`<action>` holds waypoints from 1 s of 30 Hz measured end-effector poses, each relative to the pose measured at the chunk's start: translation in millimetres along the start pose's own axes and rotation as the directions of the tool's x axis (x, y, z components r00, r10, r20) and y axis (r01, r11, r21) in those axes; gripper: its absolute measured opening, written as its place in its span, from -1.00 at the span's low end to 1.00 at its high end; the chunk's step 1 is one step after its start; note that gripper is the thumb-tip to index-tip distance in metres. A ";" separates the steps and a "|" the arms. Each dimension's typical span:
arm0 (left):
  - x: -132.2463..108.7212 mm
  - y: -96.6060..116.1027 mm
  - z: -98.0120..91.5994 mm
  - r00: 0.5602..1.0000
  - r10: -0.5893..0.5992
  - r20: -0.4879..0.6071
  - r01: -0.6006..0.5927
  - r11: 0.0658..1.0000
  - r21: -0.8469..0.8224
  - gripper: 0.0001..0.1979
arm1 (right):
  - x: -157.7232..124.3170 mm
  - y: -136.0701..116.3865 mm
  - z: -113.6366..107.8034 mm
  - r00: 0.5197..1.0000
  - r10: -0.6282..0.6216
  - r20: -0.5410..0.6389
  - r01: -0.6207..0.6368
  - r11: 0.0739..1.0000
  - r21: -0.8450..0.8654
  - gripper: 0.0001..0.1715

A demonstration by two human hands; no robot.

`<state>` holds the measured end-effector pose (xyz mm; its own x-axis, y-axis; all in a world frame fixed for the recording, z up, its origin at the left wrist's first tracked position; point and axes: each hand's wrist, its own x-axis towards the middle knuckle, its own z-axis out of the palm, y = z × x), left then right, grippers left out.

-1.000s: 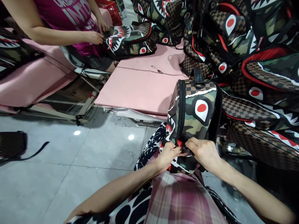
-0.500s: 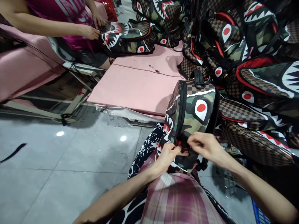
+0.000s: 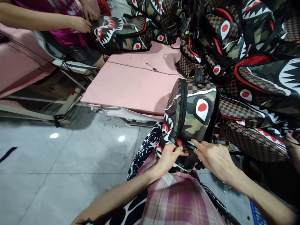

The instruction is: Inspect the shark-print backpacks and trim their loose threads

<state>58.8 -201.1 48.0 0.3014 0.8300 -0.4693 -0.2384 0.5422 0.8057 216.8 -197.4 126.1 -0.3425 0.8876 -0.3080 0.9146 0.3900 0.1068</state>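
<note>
A camouflage backpack [image 3: 193, 117] with a checkered top, a shark mouth and a red-and-white eye stands upright on my lap. My left hand [image 3: 170, 155] pinches its lower edge by a small red tab, fingers closed. My right hand [image 3: 212, 156] rests against the same lower edge, its fingers stretched towards the left hand and touching the bag.
A big heap of matching backpacks [image 3: 246, 53] fills the right and back. A pink table [image 3: 131, 87] with a small tool [image 3: 152, 67] lies ahead. Another person's hands [image 3: 81, 23] work on a backpack [image 3: 122, 34] at the far left. Grey tiled floor [image 3: 58, 162] spreads to the left.
My right hand has dropped from a raised pinch to lie with fingers stretched along the bag's lower edge. The left hand kept its pinch. The view drifted slightly.
</note>
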 end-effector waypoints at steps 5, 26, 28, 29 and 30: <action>0.2 2.6 0.1 0.999 -0.011 -0.032 0.010 1.000 -0.030 -0.84 | 5.1 -2.8 -7.8 0.995 -0.009 0.095 0.010 1.000 -0.009 -0.59; 1.5 0.0 0.3 1.000 0.011 -0.006 -0.011 1.000 0.002 -0.82 | 9.7 3.7 -0.4 0.992 0.005 0.123 -0.022 0.991 0.133 -0.64; 1.4 -0.2 1.1 1.000 0.010 -0.012 -0.010 1.000 0.002 -0.82 | 9.4 1.1 1.1 0.993 0.008 0.117 -0.024 0.991 0.131 -0.63; 1.5 -0.5 1.4 1.000 0.009 -0.016 -0.009 1.000 0.000 -0.82 | 8.8 -0.7 2.9 0.994 0.018 0.110 -0.032 0.991 0.130 -0.62; 1.6 -1.0 1.7 1.000 0.008 -0.021 -0.008 1.000 -0.005 -0.82 | 7.9 -2.4 5.2 0.995 0.031 0.099 -0.043 0.990 0.131 -0.61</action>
<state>61.1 -200.5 47.0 0.2800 0.8370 -0.4702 -0.2455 0.5359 0.8078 213.0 -192.7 118.5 -0.2914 0.8704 -0.3970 0.9489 0.3155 -0.0048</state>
